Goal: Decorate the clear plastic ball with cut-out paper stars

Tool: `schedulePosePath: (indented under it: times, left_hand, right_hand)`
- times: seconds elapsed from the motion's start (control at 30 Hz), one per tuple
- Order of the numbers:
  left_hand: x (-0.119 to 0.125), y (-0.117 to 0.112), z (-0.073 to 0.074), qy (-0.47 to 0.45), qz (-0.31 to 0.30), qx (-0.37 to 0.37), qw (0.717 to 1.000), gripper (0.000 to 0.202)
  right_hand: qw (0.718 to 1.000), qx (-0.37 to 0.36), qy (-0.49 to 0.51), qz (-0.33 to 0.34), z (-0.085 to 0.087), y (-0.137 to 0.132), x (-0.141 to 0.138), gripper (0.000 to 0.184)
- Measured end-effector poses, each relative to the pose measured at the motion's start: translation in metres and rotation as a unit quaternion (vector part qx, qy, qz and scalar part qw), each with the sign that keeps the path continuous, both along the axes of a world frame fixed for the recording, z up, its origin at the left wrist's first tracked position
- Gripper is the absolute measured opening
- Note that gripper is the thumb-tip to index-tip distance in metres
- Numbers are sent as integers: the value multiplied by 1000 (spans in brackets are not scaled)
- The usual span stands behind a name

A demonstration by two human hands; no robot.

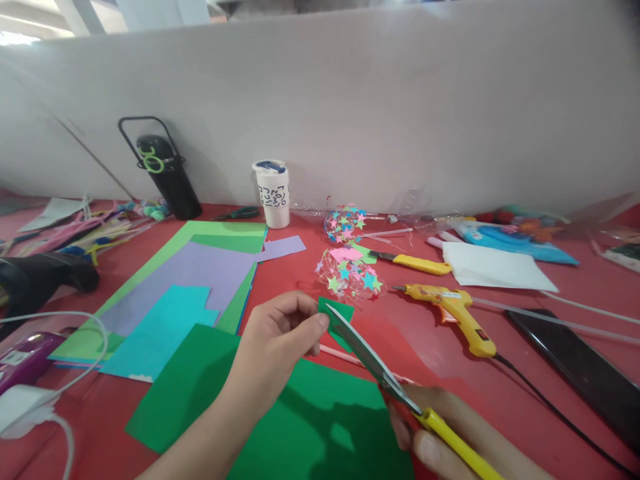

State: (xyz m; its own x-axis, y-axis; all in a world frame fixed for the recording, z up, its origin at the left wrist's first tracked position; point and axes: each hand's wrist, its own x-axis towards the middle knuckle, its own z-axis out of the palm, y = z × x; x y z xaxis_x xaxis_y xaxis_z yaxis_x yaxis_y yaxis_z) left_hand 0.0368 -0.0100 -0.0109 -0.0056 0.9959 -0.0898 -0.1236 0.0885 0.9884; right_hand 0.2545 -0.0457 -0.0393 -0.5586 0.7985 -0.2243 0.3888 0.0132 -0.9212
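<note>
Between the thumb and fingers of my left hand is a small green paper piece, held up above the table. My right hand is closed around the handles of a pair of scissors with yellow and red grips. The blades point up and left, and their tips lie over the green piece. From this angle I cannot tell whether they are cutting into it. Below both hands lies a large green paper sheet with their shadow on it.
Coloured sheets with a purple sheet and a cyan piece lie left. A yellow glue gun, a utility knife and a black phone lie right. Behind stand a white cup and a black bottle, near star confetti.
</note>
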Motion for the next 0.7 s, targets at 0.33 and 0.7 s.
schedulePosePath:
  times: [0.33, 0.7]
  left_hand:
    - [5, -4, -2, -23, 4, -11, 1000, 14]
    - [12, -6, -4, -22, 14, 7, 1000, 16]
  right_hand:
    - [1000, 8, 13, -2, -5, 1, 4, 54]
    - [999, -8, 33, 13, -4, 4, -1, 60]
